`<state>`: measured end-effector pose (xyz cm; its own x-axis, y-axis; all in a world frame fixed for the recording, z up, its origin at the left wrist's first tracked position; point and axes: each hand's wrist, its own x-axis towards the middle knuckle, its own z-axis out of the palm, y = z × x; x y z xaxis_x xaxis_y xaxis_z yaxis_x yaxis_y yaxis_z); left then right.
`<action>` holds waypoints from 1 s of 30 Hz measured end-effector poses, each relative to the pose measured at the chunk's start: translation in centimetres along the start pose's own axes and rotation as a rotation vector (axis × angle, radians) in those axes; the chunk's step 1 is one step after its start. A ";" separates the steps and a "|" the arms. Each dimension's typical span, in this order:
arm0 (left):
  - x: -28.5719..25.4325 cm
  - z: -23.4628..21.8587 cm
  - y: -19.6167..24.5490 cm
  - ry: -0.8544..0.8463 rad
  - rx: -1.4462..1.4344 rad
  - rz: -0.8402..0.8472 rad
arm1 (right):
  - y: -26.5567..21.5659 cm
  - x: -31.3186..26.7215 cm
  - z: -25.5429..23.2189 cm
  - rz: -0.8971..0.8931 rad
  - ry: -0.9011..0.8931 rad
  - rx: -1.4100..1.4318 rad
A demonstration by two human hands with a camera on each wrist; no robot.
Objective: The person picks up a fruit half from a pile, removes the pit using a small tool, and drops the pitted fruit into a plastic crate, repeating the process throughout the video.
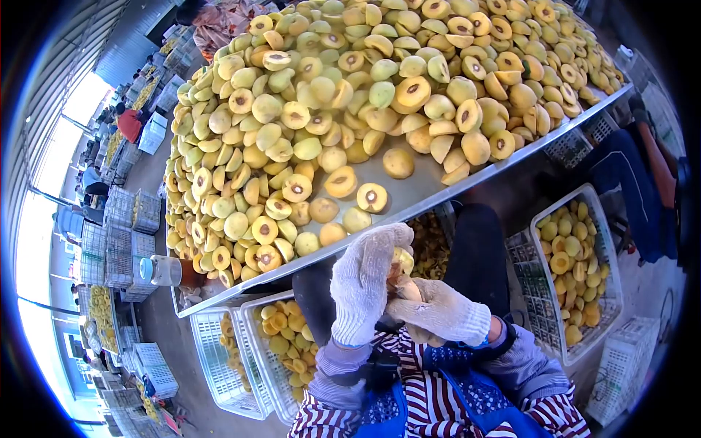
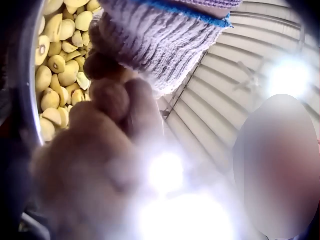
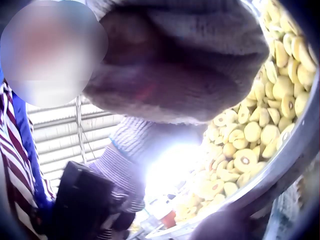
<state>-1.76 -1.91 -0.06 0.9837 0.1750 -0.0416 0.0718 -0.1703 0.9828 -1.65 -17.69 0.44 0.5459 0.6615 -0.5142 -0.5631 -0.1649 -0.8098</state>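
Note:
Both hands wear pale knitted gloves and meet in front of the body, just below the table's near edge in the head view. The left hand grips a yellow peach half, whose pale flesh shows between the fingers. From the other side the right hand has its fingers curled in against the same fruit, with brown showing where the fingertips meet. Whether a tool sits inside the right hand I cannot tell. Left wrist view: blurred, glared fingers close together. Right wrist view: the dark underside of the right glove.
A metal-edged table bears a big heap of halved peaches. Crates of fruit stand on the floor at the left and right. A lidded jug stands at the table's left corner. Another person's legs are at the right.

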 end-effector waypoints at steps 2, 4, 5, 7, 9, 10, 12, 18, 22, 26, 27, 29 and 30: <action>-0.2 0.0 1.4 -0.016 0.061 0.014 | -0.1 -0.3 -0.5 0.084 -0.105 0.110; -0.5 0.0 1.8 -0.019 0.222 0.107 | 0.4 -0.6 -0.9 0.091 -0.186 0.185; -0.5 0.1 2.1 -0.012 0.295 0.198 | 0.7 -0.6 -1.1 0.093 -0.193 0.197; -0.3 0.2 2.5 0.004 0.439 0.386 | 1.4 -0.6 -1.4 0.094 -0.205 0.219; 0.1 -0.1 2.6 -0.094 0.504 0.265 | 0.9 -1.0 -1.4 0.144 -0.212 0.257; 0.1 -0.2 2.6 -0.142 0.536 0.204 | 0.8 -1.2 -1.4 0.169 -0.217 0.276; -0.1 0.6 2.9 -0.088 0.555 0.271 | 1.2 -1.5 -1.8 0.137 -0.234 0.339; -0.8 2.0 3.3 -0.172 0.126 0.115 | 4.9 -1.4 -2.4 -0.053 -0.226 0.526; -1.5 3.2 3.6 -0.226 -0.400 -0.025 | 2.2 -3.3 -4.0 0.052 -0.302 0.485; -1.8 4.7 2.7 -0.099 -0.121 0.006 | 2.7 -3.2 -3.6 -0.025 -0.143 0.336; -1.7 5.1 2.1 -0.070 -0.059 0.068 | 2.8 -3.4 -4.0 -0.006 -0.173 0.363; -1.6 5.7 2.0 -0.050 0.211 0.238 | 3.0 -3.7 -4.6 0.021 -0.212 0.407; -1.4 5.8 2.1 -0.035 0.345 0.326 | 3.2 -3.8 -4.9 0.029 -0.222 0.421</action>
<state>-2.02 -8.16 1.02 0.9687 0.0269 0.2468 -0.1965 -0.5244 0.8285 -2.48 -24.28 -1.60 0.4059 0.8090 -0.4252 -0.8038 0.0945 -0.5874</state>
